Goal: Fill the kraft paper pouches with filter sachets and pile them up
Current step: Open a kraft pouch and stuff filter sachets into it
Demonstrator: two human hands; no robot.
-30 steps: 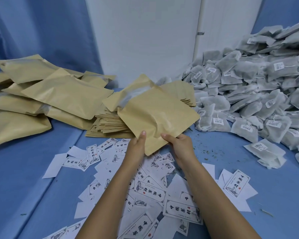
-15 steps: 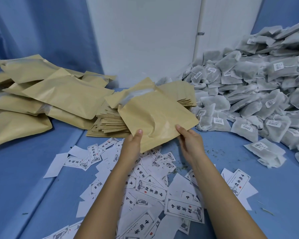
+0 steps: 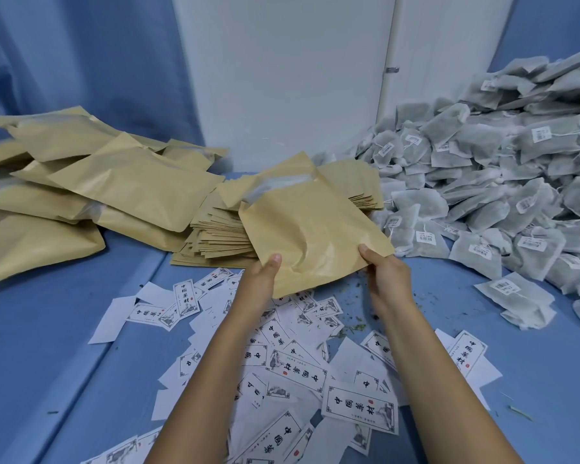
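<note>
Holding one kraft paper pouch (image 3: pixel 315 236) just above the middle of the worktop (image 3: pixel 64 346), tilted, far end toward 12 o'clock. Gripped along its near edge from both sides. Left hand (image 3: pixel 260 279) pinching the 7 o'clock corner, thumb on top. Right hand (image 3: pixel 387 276) pinching the 4 o'clock corner, thumb on top, fingers curled beneath. Creased and slightly puffed, but cannot tell if already filled or empty.

Right behind it, at 11 to 12 o'clock and partly covered by it: a stack of flat pouches (image 3: pixel 215 239), fanned out and thick, apparently unfilled. Further out at 9 to 10 o'clock: a pile of plump pouches (image 3: pixel 98 182), overlapping one another, judged to be the finished ones. Out at 1 to 3 o'clock: a heap of filter sachets (image 3: pixel 499 182), high and wide, tags and strings showing, with the nearest sachets just beside the held pouch's right corner. Down at 6 o'clock, under both forearms: loose paper labels (image 3: pixel 282 363) scattered flat, plus green crumbs (image 3: pixel 355 329) on the blue surface.

Judged as partway through. Done so far: a fair batch filled and piled at 9 to 10 o'clock. Left to do: most of the flat stack and a very large share of the sachets. For the pouch in hand, either loading from the heap at 2 o'clock or, if full, setting down on the pile at 9 o'clock.
</note>
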